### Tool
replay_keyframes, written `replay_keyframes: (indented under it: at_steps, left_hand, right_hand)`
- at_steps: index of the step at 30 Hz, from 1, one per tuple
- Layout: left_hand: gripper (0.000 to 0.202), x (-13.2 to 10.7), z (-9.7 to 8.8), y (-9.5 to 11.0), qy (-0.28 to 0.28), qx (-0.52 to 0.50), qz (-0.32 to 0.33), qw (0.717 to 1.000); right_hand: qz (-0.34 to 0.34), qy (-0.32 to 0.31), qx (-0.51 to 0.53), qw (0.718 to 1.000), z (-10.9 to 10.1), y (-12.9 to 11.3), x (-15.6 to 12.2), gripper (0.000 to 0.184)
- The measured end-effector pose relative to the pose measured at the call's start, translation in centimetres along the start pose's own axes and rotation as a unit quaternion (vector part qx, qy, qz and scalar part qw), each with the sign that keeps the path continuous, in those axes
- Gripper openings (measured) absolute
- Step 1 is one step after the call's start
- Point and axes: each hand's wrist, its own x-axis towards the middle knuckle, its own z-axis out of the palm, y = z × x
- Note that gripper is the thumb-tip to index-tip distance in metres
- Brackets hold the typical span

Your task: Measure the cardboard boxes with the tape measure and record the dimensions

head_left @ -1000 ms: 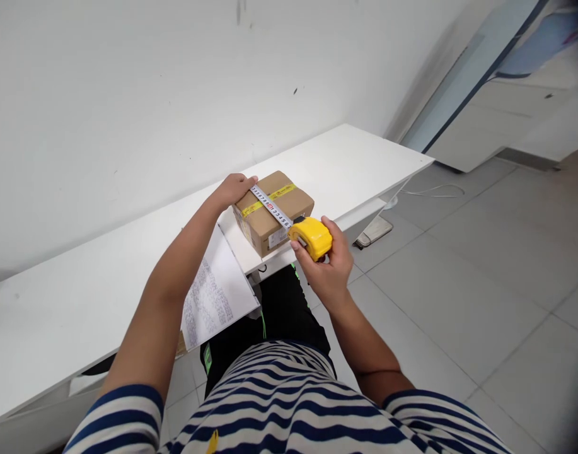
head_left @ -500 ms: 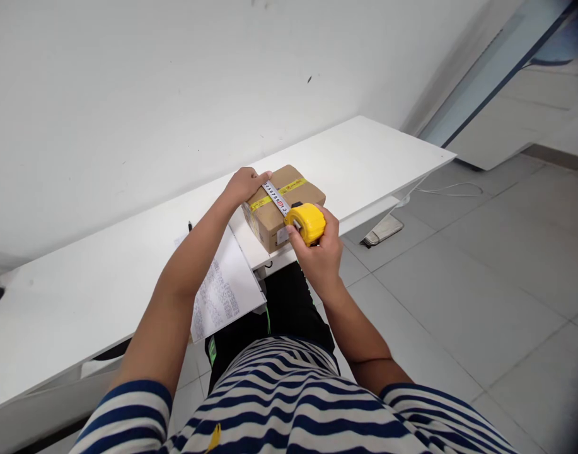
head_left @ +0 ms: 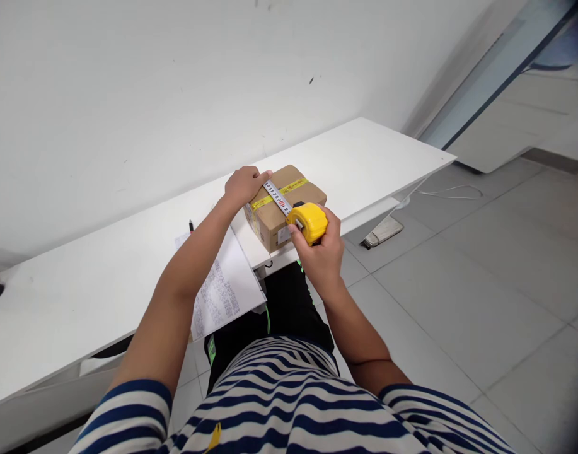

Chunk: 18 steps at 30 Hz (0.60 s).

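A small brown cardboard box point(head_left: 295, 198) with a yellow tape stripe sits near the front edge of the white table point(head_left: 355, 157). My left hand point(head_left: 241, 184) is closed over the box's far left corner, pinning the end of a white measuring tape blade point(head_left: 276, 195) there. The blade runs across the box top to a yellow tape measure case point(head_left: 310, 222), which my right hand point(head_left: 323, 249) grips at the box's near edge.
A printed sheet of paper point(head_left: 220, 287) lies under my left forearm and overhangs the table edge. A pen point(head_left: 191, 225) lies behind it. A flat grey device point(head_left: 383, 231) with a cable rests on the tiled floor to the right. A wall stands close behind the table.
My right hand has brought the yellow case in toward the box, shortening the exposed blade. My left hand has stayed on the box's corner.
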Motion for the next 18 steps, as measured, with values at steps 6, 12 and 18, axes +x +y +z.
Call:
replay_keyframes:
  at_steps: [6,12,18]
  left_hand:
    - [0.057,-0.06,-0.06,0.21,-0.004,0.057,0.028,0.998]
    - [0.056,-0.26,-0.27,0.53,-0.01,0.101,0.041,0.994]
    - [0.053,0.06,-0.45,0.54,-0.033,0.125,0.048,0.99]
  right_hand:
    - [0.027,-0.029,-0.017,0.999,-0.05,-0.29,0.35,0.06]
    - [0.05,-0.037,-0.021,0.998,-0.09,-0.45,0.41,0.059]
    - [0.06,-0.011,0.003,0.998,0.04,-0.31,0.32,0.058]
